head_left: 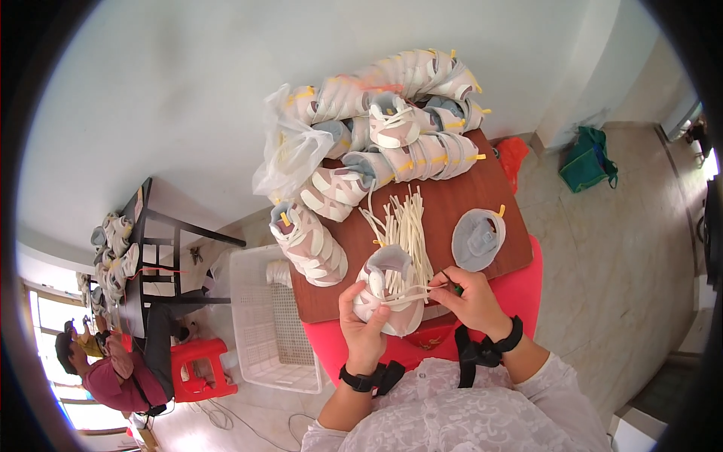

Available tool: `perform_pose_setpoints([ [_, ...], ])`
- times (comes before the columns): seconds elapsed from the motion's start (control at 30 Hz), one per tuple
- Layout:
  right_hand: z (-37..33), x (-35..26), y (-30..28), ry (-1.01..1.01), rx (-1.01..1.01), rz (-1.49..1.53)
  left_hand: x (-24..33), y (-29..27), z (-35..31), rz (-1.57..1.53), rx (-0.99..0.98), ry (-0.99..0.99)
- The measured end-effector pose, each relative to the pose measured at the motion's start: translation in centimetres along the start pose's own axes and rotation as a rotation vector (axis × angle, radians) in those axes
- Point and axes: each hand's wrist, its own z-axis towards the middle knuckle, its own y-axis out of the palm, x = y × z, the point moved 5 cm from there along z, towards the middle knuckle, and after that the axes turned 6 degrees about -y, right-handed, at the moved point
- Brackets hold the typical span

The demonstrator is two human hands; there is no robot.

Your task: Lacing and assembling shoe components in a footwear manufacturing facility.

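Note:
My left hand (361, 328) grips the side of a pale pink and white shoe upper (402, 319) near the table's front edge, thumb on its front. A cream shoelace (413, 292) stretches from the upper to my right hand (476, 304), whose thumb and fingers pinch it. A small dark green thing (458, 289) also shows between those fingers; its kind is unclear. Just behind the held upper lies a bundle of loose cream laces (407, 226). Another upper (477, 242) with a yellow tab sits to the right, opening upward.
Nested rows of uppers (429, 155) fill the table's (444, 197) far side, one laced upper (393, 123) on top. Clear plastic (290, 154) drapes the left end. Beside the table stand a white crate (248, 331) and green bag (584, 162). Another person (113, 373) sits far left.

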Motion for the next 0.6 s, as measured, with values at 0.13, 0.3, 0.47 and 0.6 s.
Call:
perform_pose_setpoints([
  [0.13, 0.1, 0.9, 0.5, 0.152, 0.000, 0.210, -0.2, 0.1, 0.0, -0.074, -0.015, -0.053],
  [0.3, -0.4, 2.6, 1.1, 0.266, 0.025, 0.412, -0.5, 0.2, 0.0, -0.119, -0.008, -0.083],
  [0.47, -0.4, 2.5, 1.0, 0.332, 0.023, 0.412, -0.3, 0.3, 0.1, -0.127, 0.000, -0.077],
  [0.6, -0.4, 2.8, 1.0, 0.369, 0.027, 0.470, -0.2, 0.4, 0.1, -0.141, -0.003, -0.075],
])
